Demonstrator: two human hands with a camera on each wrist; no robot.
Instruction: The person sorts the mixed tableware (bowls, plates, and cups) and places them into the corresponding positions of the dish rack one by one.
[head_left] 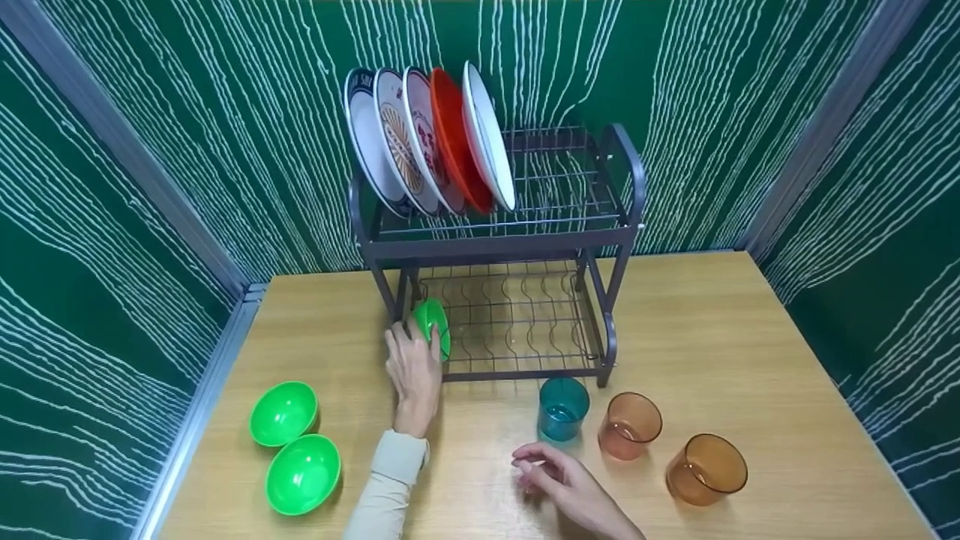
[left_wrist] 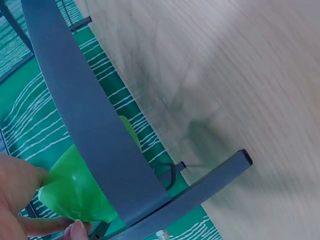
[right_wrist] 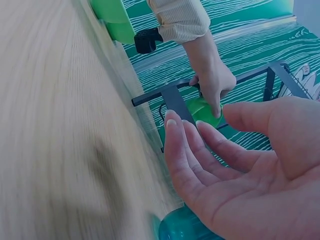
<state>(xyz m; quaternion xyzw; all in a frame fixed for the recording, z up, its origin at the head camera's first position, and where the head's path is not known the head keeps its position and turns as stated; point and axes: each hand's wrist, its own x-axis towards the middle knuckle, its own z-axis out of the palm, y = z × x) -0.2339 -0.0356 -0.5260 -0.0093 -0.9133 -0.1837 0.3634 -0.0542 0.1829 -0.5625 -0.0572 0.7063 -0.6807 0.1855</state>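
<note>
In the head view my left hand (head_left: 414, 367) holds a green bowl (head_left: 433, 328) tipped on its side at the left end of the dish rack's lower tier (head_left: 517, 373). The left wrist view shows the thumb and fingers pinching that bowl (left_wrist: 75, 187) by its edge, partly hidden behind the rack's dark side bar (left_wrist: 95, 115). My right hand (head_left: 559, 480) hovers over the table with loosely curled fingers and nothing in them. Closest to it stands a teal glass (head_left: 562, 409). Two more green bowls, one (head_left: 283, 414) behind the other (head_left: 304, 475), lie at the left.
On the rack's upper tier, several plates stand on edge at the left, among them a red plate (head_left: 456, 142) and a white plate (head_left: 487, 139). A pinkish glass (head_left: 630, 426) and an amber glass (head_left: 706, 470) stand at the right of the wooden table (head_left: 720, 322).
</note>
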